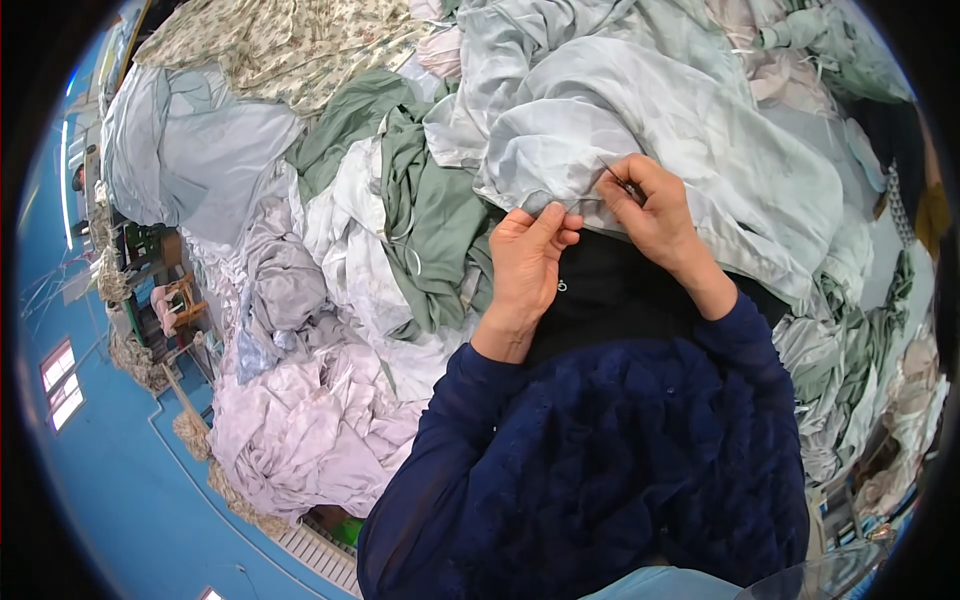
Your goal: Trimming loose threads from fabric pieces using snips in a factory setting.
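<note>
Head view: left hand (527, 262) pinches the pale cloth's (640, 120) edge; right hand (655, 212), fingers closed on a thin tool (618, 178), works beside it. Cloth lies atop the heap, before the person.

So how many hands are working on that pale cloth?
2. The left hand pinches the edge of the pale grey-green cloth; the right hand grips it beside, holding a thin tool too small to identify.

The surface itself is buried — only heaped cloth shows. Pale grey-blue sheets (640, 110) lie crumpled across the top, green fabric (420, 200) runs through the middle, lilac and white pieces (300, 420) spill toward the blue floor (120, 480), and a floral print (290, 45) lies at the far end — all overlapping
</note>
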{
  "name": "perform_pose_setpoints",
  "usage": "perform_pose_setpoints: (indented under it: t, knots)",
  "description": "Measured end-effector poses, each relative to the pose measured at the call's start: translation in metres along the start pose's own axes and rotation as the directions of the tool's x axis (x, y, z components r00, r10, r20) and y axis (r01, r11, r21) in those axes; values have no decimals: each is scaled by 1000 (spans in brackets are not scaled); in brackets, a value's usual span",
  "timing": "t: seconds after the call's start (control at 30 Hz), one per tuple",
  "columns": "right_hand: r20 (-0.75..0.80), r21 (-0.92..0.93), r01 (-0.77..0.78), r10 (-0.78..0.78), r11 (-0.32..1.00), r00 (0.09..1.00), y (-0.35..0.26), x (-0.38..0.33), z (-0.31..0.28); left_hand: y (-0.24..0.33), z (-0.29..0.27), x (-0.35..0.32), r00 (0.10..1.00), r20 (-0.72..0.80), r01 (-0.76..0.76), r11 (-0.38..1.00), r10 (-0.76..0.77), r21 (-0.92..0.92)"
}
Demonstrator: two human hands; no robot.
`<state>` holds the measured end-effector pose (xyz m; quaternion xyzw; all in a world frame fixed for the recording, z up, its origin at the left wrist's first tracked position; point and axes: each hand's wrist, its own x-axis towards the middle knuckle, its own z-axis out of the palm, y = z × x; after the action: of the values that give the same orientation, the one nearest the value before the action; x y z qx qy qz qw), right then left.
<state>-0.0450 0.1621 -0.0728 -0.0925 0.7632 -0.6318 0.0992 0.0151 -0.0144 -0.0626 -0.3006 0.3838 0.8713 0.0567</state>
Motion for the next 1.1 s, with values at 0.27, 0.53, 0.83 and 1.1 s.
perform_pose_setpoints:
  t: [0.27, 0.53, 0.83, 1.1]
  knots:
    - [72, -72, 193, -188, 979, 979, -10, -12, -11, 5, -1, -1, 999, 26, 44, 994, -47, 102]
    - [113, -133, 275, -261, 952, 959, -7, -22, -11, 6, 4, -3, 996, 59, 72, 997, -74, 28]
    - [112, -143, 276, -261, 951, 959, -10, -20, -8, 7, 5, -5, 990, 112, 92, 996, -90, -14]
    - [69, -146, 293, -286, 945, 956, -11, -17, -4, 7, 4, -3, 987, 122, 108, 994, -106, -7]
